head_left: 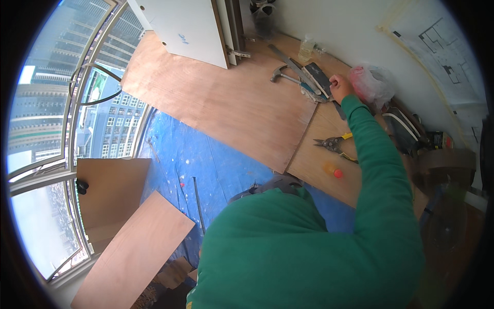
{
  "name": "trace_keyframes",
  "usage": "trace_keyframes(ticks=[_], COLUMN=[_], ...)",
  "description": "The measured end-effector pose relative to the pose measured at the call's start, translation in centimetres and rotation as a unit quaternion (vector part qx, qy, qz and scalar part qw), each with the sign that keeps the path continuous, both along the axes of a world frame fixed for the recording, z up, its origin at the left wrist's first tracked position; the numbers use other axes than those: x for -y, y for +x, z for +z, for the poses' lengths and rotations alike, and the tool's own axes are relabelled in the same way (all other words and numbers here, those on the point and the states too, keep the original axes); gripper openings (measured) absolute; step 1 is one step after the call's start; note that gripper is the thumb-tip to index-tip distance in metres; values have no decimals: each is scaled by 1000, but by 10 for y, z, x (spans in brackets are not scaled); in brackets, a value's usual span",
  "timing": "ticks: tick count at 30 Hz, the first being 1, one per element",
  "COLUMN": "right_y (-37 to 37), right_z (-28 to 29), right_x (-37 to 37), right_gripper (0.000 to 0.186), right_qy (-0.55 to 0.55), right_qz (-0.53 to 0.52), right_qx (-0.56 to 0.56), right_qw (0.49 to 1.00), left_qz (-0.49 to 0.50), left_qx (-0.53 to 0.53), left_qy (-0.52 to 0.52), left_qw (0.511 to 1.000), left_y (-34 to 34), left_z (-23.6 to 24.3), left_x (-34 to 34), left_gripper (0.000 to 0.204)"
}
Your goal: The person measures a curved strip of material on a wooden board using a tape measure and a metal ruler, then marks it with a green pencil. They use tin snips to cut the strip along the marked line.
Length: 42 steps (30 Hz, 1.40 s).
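While one right hand is beside one black slab, I can't tell its grip. One hammer lies nearby.

Around me is a high-rise room under renovation, it seems: towers outside the windows, blue sheeting underfoot, loose wooden boards, a hammer, drawn plans taped to the wall

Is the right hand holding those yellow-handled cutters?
No, the cutters lie on the tan board, apart from the right hand.
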State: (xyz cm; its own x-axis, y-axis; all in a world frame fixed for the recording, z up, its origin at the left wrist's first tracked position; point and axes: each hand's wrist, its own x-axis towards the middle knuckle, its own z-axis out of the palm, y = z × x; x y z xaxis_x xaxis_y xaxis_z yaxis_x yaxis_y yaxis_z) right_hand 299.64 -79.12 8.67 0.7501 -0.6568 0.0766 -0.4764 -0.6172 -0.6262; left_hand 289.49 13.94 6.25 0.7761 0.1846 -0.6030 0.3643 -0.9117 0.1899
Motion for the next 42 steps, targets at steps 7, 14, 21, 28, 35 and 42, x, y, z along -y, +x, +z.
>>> trace_keyframes(ticks=[7, 14, 21, 28, 35, 42], right_y=[-128, -348, -425, -420, -470, -505], right_z=[74, 21, -65, -74, -161, -116], right_x=[7, -104, -374, -361, -314, -197], right_gripper=[27, 45, 76, 102, 87, 59], right_qy=[4, 143, 482, 580, 384, 462], right_qz=[-153, -343, -318, -52, 143, 251], right_qx=[-40, -154, -183, -269, -263, -256], right_qw=[987, 915, 796, 767, 873, 811], left_qz=[-62, -93, -328, -331, -93, -205], left_qx=[17, 31, 41, -4, -20, 38], left_qy=[-32, -95, -65, -78, -197, -100], left_qw=[997, 991, 942, 940, 976, 973], left_y=[34, 59, 32, 11, -5, -56], left_z=[-27, -35, -121, -133, -30, -30], left_x=[-9, 10, -50, -24, 113, 193], left_gripper=[40, 40, 39, 48, 38, 37])
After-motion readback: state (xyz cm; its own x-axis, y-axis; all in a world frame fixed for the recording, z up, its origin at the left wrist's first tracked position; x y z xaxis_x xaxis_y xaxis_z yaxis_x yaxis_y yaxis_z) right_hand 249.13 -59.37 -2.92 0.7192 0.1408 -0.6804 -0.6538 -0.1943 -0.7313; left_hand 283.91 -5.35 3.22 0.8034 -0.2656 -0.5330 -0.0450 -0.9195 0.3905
